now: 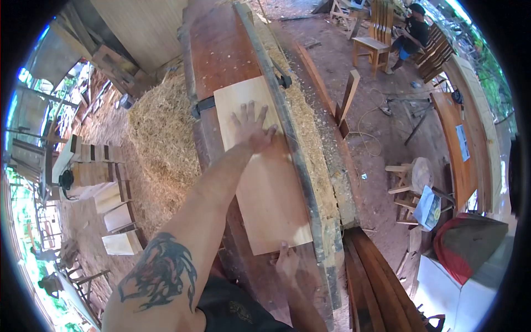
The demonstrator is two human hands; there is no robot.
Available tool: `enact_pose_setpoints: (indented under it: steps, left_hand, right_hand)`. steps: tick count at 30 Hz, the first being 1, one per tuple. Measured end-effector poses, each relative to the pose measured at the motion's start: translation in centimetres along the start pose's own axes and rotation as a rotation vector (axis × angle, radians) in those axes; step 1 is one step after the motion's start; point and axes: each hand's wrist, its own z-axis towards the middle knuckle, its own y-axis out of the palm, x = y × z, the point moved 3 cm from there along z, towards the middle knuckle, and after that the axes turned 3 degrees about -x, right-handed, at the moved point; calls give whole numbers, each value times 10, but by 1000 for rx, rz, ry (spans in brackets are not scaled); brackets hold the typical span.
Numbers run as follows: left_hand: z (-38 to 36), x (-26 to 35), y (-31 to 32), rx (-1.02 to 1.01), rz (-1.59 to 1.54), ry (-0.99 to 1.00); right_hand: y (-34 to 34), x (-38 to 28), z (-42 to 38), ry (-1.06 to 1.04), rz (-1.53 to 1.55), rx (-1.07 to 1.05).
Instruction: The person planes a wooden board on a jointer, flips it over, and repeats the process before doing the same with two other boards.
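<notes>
A pale wooden board point(271, 193) lies lengthwise on the long reddish machine table point(221, 41). My left hand point(254, 130), on the tattooed arm, rests flat on the board's upper part with its fingers spread. At the board's near end is my right hand point(287, 263), its thumb and fingers at the edge, pinching or pushing there. A dark metal guide rail point(276, 88) runs along the board's right side. A black part of the machine point(206, 104) sits at the table's left edge beside the board's far end.
Wood shavings point(160, 127) are heaped left of the table. Dark planks point(381, 282) stand at the lower right. Stacked wood blocks point(119, 216) are at the left. A person point(416, 33) sits near a wooden chair point(376, 41) at the upper right.
</notes>
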Motion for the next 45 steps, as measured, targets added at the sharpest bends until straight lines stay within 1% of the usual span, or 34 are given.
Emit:
enact_pose_setpoints:
  steps: [3,6,9,12,15,18,21,24,26,29,30,33,36,39,45]
  left_hand:
    - [5,0,0,4,1,0]
    - [8,-1,-6,-34,6,-10]
    - [13,-1,-8,-39,15,-16]
    - [18,-3,-7,-44,34,-21]
    - [22,-6,-7,-44,36,-24]
    - [27,-9,-8,-40,27,-21]
    - [30,-10,-10,-41,22,-22]
    - [34,-12,-12,-50,33,-32]
    - [39,-13,-13,-54,49,-39]
    - [47,-18,-9,14,45,-14]
    - [49,-19,-9,10,47,-18]
    - [57,-22,-11,0,48,-22]
    - [63,-26,-12,4,48,-23]
    - [72,-30,-9,27,50,-22]
    - [86,-38,-9,55,62,-19]
  right_hand:
    - [1,-1,4,-20,45,-1]
    - [-4,-24,-2,-35,-58,-34]
    - [-8,-41,-11,-29,-48,-136]
    - [-6,-80,-28,-519,-517,-73]
    - [11,-105,-20,-1042,-639,25]
    - [21,-110,3,-1104,-855,-65]
    - [31,-103,24,-1045,-1008,-129]
    - [39,-103,35,-1027,-1128,-106]
    - [45,-105,40,-1007,-1159,-111]
    - [52,-109,48,-993,-1178,-107]
    - [54,-110,50,-991,-1180,-104]
    - [59,-115,57,-1042,-1146,-86]
    - [65,-125,62,-963,-1185,-126]
    - [70,-130,70,-1030,-1161,-77]
    - [81,-139,82,-1055,-1167,-49]
